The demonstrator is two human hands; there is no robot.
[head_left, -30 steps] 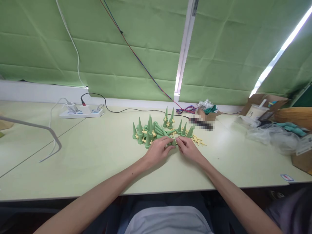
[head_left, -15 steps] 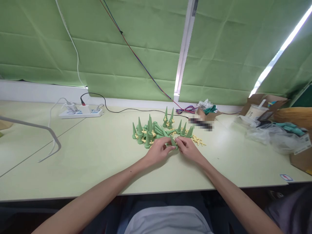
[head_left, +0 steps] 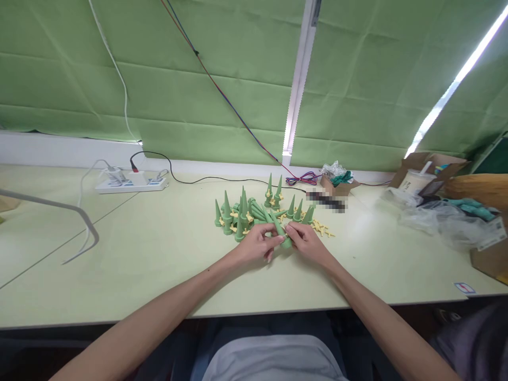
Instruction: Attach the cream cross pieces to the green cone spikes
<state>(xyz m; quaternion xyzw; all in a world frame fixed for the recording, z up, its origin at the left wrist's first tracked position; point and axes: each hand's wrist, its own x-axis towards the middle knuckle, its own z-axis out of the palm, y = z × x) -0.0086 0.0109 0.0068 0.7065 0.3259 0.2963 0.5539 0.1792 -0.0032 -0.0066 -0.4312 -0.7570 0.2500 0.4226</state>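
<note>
My left hand (head_left: 260, 242) grips a green cone-shaped watering spike (head_left: 279, 227), its point leaning up and to the left. Closed against the spike's wide end is my right hand (head_left: 304, 239), its thumb and finger pinching what looks like a small yellow valve, mostly hidden. Just beyond both hands, several green spikes stand upright (head_left: 243, 214), many with yellow valves fitted. More spikes lie in a heap (head_left: 257, 210) among them. Loose yellow valves (head_left: 322, 228) are scattered to the right of my right hand.
A white power strip (head_left: 133, 183) sits at the back left, its black cable running along the wall. A grey bent strip (head_left: 85, 217) reaches over the left side. At right are a small cardboard box (head_left: 337, 186), plastic bags (head_left: 432, 217) and a cup (head_left: 416, 182).
The spike in my left hand has tilted, its point swinging left and its wide end coming nearer to me. My left fingers have shifted along it; my right hand has barely moved.
</note>
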